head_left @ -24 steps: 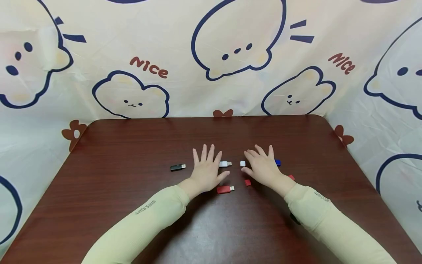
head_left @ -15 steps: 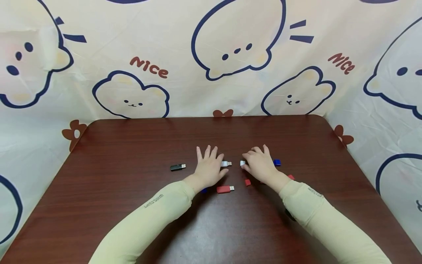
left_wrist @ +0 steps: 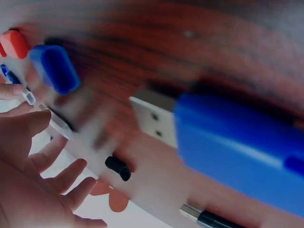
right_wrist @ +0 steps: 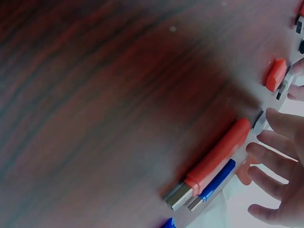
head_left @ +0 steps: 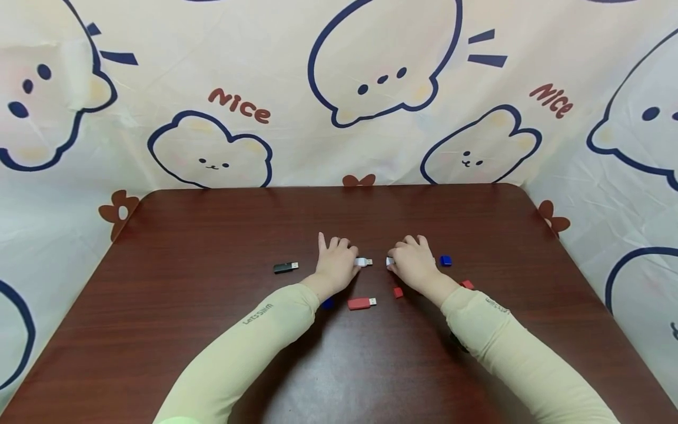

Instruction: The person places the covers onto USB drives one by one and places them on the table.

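In the head view my left hand (head_left: 335, 266) reaches the white USB stick (head_left: 362, 262), whose metal plug points right. Thumb and index finger pinch the stick (left_wrist: 61, 127) in the left wrist view, the other fingers loosely spread. Opposite, my right hand (head_left: 415, 265) has thumb and index finger at the small white cap (head_left: 389, 261), gripping it from either side. The right wrist view shows that cap (right_wrist: 260, 122) between those fingertips. A short gap separates stick and cap. Close to the left wrist lie a blue USB stick (left_wrist: 232, 142) and a hollow blue cap (left_wrist: 56, 69).
A red USB stick (head_left: 360, 303) and a red cap (head_left: 398, 292) lie nearer me. The black USB stick (head_left: 286, 268) is at left, its black cap (left_wrist: 118, 168) beyond the left fingers. Under the right arm are another red stick (right_wrist: 218, 152) and blue stick (right_wrist: 218, 179).
Both hands have gone from spread fingers to curled ones, the left closing on the white USB stick and the right on the white cap. The loose pieces have stayed put.
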### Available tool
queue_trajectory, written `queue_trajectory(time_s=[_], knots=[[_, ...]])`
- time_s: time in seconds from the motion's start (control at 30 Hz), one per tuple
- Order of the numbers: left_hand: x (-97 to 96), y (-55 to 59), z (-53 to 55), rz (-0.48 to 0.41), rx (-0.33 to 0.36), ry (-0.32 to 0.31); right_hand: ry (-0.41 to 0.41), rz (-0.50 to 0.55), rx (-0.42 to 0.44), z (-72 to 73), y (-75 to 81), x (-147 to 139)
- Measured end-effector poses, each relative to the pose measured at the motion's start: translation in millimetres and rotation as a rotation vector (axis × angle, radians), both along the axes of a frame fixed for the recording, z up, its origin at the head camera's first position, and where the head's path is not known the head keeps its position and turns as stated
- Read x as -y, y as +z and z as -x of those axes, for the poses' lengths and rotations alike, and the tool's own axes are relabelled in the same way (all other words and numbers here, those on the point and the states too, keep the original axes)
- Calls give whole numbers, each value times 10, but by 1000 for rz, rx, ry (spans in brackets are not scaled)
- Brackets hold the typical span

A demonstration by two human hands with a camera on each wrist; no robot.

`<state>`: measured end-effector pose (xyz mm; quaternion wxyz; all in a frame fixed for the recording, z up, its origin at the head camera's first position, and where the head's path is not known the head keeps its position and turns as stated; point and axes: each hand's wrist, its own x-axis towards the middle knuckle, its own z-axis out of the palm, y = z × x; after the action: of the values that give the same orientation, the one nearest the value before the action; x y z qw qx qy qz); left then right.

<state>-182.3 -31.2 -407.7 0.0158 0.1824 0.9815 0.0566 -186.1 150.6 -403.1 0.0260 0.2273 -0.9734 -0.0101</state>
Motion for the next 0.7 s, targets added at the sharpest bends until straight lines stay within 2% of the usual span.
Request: queue_trajectory(time_s=[0.23,0.47,0.7], knots=[[34,-29,19,-9,-9,-19,1,31,-11,17,-40,1],[20,1,65,-15,12,-19,10,35,-32,21,-28,23],[5,24,130,-52,76,-10,-14,127,84,21,20,49]])
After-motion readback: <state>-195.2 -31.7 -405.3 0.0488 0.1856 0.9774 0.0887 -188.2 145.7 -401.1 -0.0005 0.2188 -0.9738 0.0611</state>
